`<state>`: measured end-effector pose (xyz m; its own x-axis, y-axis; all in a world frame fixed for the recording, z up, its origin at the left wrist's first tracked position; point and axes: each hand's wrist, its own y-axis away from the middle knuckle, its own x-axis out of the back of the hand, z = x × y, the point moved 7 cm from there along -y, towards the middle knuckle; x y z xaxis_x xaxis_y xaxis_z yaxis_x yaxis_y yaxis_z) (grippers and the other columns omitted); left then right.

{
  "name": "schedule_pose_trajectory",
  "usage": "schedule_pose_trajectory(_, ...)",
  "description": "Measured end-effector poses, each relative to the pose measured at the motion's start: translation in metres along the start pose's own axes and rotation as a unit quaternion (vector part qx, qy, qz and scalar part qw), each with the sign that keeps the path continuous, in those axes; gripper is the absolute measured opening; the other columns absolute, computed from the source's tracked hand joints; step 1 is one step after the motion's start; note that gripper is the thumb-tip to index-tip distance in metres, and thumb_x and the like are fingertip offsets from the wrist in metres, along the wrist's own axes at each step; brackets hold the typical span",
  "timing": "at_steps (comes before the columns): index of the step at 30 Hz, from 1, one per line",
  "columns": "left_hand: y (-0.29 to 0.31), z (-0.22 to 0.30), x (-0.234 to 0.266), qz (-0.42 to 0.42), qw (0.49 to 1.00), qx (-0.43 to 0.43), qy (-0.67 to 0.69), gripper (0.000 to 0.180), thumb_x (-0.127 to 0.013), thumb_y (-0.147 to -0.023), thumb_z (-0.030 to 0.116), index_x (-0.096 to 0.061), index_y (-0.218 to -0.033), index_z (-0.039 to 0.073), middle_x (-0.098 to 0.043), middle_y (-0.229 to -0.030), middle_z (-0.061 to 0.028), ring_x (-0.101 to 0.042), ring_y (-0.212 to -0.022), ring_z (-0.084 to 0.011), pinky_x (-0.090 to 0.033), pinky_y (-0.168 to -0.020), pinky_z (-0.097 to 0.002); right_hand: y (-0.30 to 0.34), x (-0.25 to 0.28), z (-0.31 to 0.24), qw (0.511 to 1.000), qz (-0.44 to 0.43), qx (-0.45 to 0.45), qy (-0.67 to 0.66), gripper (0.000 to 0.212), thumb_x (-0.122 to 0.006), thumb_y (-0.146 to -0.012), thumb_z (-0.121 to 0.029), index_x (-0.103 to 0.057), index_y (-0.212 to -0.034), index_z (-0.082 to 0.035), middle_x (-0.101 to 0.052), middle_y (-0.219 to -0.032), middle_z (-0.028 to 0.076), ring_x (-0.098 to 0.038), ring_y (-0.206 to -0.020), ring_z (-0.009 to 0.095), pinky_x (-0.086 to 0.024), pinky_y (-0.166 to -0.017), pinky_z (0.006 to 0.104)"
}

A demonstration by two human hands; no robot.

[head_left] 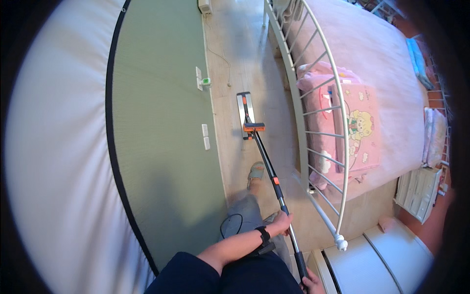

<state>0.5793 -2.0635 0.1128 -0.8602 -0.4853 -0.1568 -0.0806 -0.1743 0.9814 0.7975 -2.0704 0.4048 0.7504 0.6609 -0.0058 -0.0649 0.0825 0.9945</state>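
Observation:
A flat mop (263, 152) with a dark and silver pole and orange parts slants across the middle of the view. Its long silver head (241, 111) lies on the floor between the green wall and the bed. My left hand (281, 223), with a dark band at the wrist, is closed round the middle of the pole. Farther down, near the lower edge, my right hand (313, 283) is wrapped round the dark grip at the pole's end. The fingers of both hands are partly hidden.
A white metal bed frame (303, 147) with pink bedding (372, 147) stands on the right. The green wall (161, 122) on the left bears white sockets (205, 136) and a plug (205, 81). A cable (228, 68) lies along the floor. My sandalled foot (255, 171) is behind the mop head.

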Motion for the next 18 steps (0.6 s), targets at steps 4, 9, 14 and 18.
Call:
schedule_pose_trajectory(4, 0.005, 0.002, -0.013, 0.017, 0.991, -0.075, -0.110, 0.058, -0.060, -0.098, 0.041, -0.042, -0.121, -0.010, -0.070, -0.089, -0.0237, -0.073, -0.065, -0.0376, -0.061, -0.052, -0.0489, 0.002, -0.008, 0.030, 0.979, 0.022, 0.029, -0.201, 0.048, -0.063, -0.102, -0.020, -0.055, -0.148, -0.006, -0.072, -0.099, 0.013, -0.068, -0.082, 0.026, -0.054, -0.072, 0.0407)
schedule_pose_trajectory(9, -0.063, 0.102, 0.048, 0.064, 0.983, -0.149, -0.087, 0.053, -0.060, -0.100, 0.044, -0.051, -0.114, -0.007, -0.072, -0.074, -0.0176, -0.075, -0.066, -0.0304, -0.059, -0.060, -0.0437, -0.047, -0.055, -0.088, 0.943, -0.170, 0.080, -0.276, 0.056, -0.047, -0.110, -0.025, -0.029, -0.163, -0.028, -0.053, -0.076, 0.005, -0.039, -0.048, 0.011, -0.036, -0.043, 0.0254)
schedule_pose_trajectory(14, -0.101, 0.246, 0.115, 0.102, 0.966, -0.230, -0.054, 0.037, -0.056, -0.100, 0.026, -0.061, -0.086, -0.007, -0.070, -0.069, -0.0195, -0.071, -0.056, -0.0335, -0.058, -0.048, -0.0465, -0.107, -0.095, -0.205, 0.950, -0.121, 0.129, -0.258, 0.045, -0.050, -0.110, -0.030, -0.039, -0.153, -0.023, -0.052, -0.077, 0.003, -0.040, -0.052, 0.008, -0.034, -0.042, 0.0218)
schedule_pose_trajectory(18, -0.117, 0.241, 0.105, 0.120, 0.971, -0.192, -0.074, 0.030, -0.053, -0.098, 0.022, -0.059, -0.086, -0.005, -0.067, -0.071, -0.0208, -0.070, -0.057, -0.0335, -0.059, -0.051, -0.0447, -0.117, -0.094, -0.192, 0.932, -0.146, 0.126, -0.307, 0.040, -0.051, -0.110, -0.031, -0.042, -0.149, -0.023, -0.051, -0.077, 0.002, -0.040, -0.053, 0.007, -0.032, -0.042, 0.0205)
